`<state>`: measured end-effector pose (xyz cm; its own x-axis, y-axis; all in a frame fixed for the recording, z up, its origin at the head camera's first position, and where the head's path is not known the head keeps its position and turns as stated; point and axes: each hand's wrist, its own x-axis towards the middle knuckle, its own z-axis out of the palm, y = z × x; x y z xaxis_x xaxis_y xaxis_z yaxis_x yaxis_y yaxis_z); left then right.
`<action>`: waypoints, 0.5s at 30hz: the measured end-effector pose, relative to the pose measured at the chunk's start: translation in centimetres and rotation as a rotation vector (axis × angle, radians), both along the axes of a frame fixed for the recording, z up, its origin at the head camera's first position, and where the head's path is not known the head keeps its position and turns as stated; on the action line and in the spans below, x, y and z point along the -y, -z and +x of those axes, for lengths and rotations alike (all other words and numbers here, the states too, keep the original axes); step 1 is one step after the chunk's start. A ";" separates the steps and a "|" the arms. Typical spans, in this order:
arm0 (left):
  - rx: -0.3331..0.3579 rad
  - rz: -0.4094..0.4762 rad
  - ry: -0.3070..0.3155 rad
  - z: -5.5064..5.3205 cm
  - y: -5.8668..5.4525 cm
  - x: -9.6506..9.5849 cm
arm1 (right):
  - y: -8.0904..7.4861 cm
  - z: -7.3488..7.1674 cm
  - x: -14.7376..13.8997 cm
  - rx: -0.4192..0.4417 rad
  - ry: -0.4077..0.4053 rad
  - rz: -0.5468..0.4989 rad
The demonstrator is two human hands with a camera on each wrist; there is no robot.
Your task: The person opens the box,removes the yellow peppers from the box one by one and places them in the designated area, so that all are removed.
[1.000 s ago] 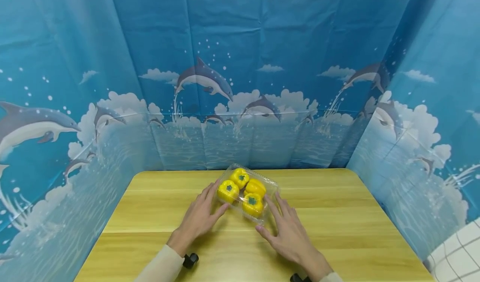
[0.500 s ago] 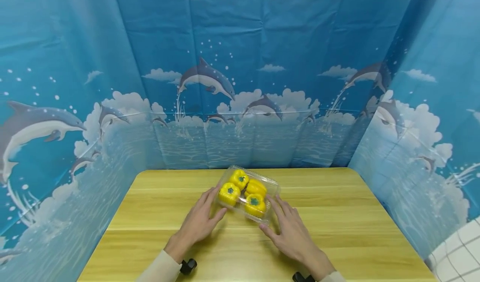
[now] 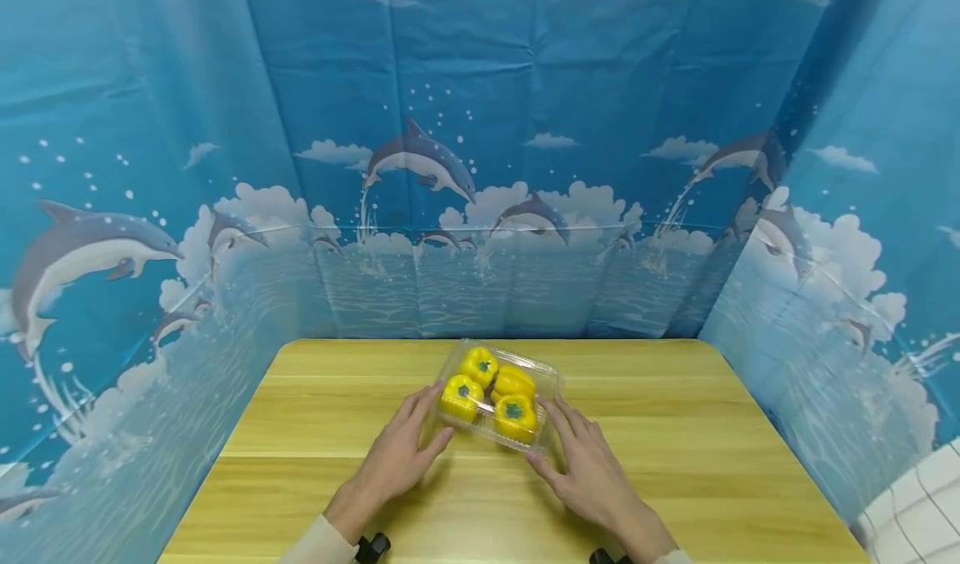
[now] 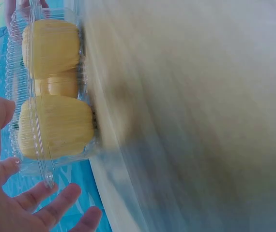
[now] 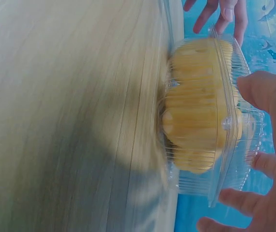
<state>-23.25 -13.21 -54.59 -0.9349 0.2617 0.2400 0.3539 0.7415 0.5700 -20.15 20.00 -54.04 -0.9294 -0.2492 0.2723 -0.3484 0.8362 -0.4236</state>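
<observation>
A clear plastic clamshell box (image 3: 487, 433) holds several yellow bell peppers (image 3: 514, 418) with green stem ends. It lies slightly askew near the far edge of the wooden table. My left hand (image 3: 393, 457) is at the box's left side, fingers extended along it and thumb apart near the front corner. On the other side, my right hand (image 3: 588, 474) has its fingertips at the right end and its thumb by the front right corner. In the left wrist view, fingertips (image 4: 71, 191) spread beside the box's rim. The right wrist view shows fingers (image 5: 242, 200) at its lid edge.
The wooden table (image 3: 675, 464) carries the box and ends just behind it. A blue dolphin-print curtain (image 3: 525, 289) hangs behind the table and along both sides. White tiles (image 3: 915, 497) show at the lower right.
The box has turned a little counterclockwise, more in line with the table's far edge, and slid slightly nearer. Both hands have shifted with it, and the head view has moved slightly.
</observation>
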 end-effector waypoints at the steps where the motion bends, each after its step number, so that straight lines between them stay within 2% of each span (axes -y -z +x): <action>1: -0.006 0.000 -0.004 0.1 0.0 0.0 | -0.1 0.0 0.0 -0.002 -0.002 0.000; 8: -0.025 0.008 -0.008 1.3 0.1 0.2 | -0.2 0.2 -0.3 -0.040 -0.012 -0.002; 15: -0.044 0.006 -0.006 2.3 0.2 0.2 | -0.2 0.6 -0.6 -0.025 -0.007 -0.028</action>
